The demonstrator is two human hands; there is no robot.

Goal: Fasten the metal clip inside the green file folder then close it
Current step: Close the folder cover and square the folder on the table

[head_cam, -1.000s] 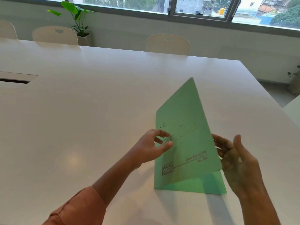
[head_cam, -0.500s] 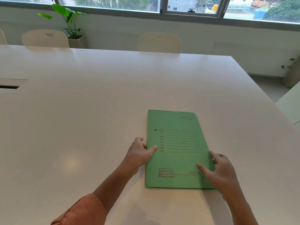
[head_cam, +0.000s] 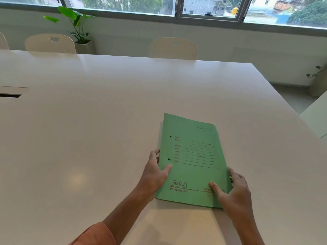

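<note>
Green file folder (head_cam: pixel 192 161) closed (cover up) on table (head_cam: pixel 88 121); left hand (head_cam: pixel 155 174), right hand (head_cam: pixel 233 193) grip its edges.

The one camera is sitting on the person's head, looking forward and down, close over the table (head_cam: pixel 109 106) toward the windows (head_cam: pixel 208 6).

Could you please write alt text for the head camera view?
A closed green file folder lies on a white table, the left hand gripping its left edge and the right hand its lower right corner.
</note>
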